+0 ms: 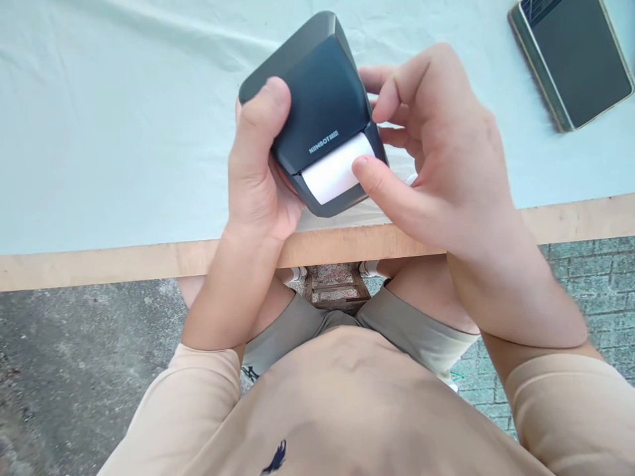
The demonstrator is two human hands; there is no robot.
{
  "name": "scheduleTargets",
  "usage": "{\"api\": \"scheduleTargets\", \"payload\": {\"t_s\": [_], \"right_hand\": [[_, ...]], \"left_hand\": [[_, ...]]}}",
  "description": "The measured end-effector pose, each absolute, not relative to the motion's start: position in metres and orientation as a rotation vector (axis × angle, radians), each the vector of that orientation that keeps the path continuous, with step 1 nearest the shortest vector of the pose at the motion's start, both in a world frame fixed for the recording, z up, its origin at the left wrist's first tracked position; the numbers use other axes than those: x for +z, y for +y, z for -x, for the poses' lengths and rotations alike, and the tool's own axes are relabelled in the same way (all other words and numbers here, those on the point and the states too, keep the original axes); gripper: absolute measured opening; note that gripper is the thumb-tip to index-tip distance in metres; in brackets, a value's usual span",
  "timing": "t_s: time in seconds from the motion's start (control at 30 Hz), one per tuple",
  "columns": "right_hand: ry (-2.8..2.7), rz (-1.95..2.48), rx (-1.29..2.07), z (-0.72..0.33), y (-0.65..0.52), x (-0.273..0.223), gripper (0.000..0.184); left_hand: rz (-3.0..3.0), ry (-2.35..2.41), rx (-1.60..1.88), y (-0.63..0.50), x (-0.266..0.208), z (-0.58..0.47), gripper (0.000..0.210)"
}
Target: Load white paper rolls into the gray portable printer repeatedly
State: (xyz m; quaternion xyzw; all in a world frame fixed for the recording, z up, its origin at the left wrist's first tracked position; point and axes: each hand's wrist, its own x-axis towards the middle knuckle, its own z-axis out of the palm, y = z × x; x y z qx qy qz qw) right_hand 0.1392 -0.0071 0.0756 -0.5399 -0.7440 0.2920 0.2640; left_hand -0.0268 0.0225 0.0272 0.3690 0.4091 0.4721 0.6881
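A black label printer with "NIIMBOT" on its lid is held tilted above the cloth, near the table's front edge. White label paper shows in the slot at its lower end. My left hand is closed around the printer's left side, thumb on the lid and the other fingers hidden beneath. On the opposite side, my right hand has its thumb tip on the label paper. Its curled fingers rest at the printer's right edge, with some fingertips hidden behind it.
A dark rectangular device with a glossy top lies at the upper right of the pale cloth. The wooden table edge runs across below my hands. Beneath are my legs and a paved floor.
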Motion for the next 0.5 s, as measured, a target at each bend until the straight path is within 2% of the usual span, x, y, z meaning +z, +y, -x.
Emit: {"api": "scheduleTargets", "payload": {"t_s": [0.03,0.13,0.23,0.33,0.4,0.5], "right_hand": [[-1.937,1.418,0.842,-0.139,-0.007,0.076,0.02],[-1.741,1.385,1.004,-0.139,-0.005,0.077,0.02],[-1.602,1.382,1.198,-0.14,0.001,0.076,0.029],[-1.568,1.371,1.248,-0.141,0.008,0.073,0.025],[-1.541,1.375,1.265,-0.141,0.011,0.072,0.028],[-1.515,1.372,1.254,-0.141,0.012,0.071,0.028]], "left_hand": [[-0.829,0.858,1.139,0.023,0.024,0.026,0.033],[-0.81,0.755,1.267,0.024,0.019,0.025,0.042],[-0.827,0.707,1.263,0.022,0.02,0.028,0.038],[-0.876,0.577,1.229,0.015,0.028,0.029,0.04],[-0.811,0.724,1.159,0.01,0.035,0.028,0.021],[-0.671,0.778,1.199,0.006,0.047,0.023,0.012]]}}
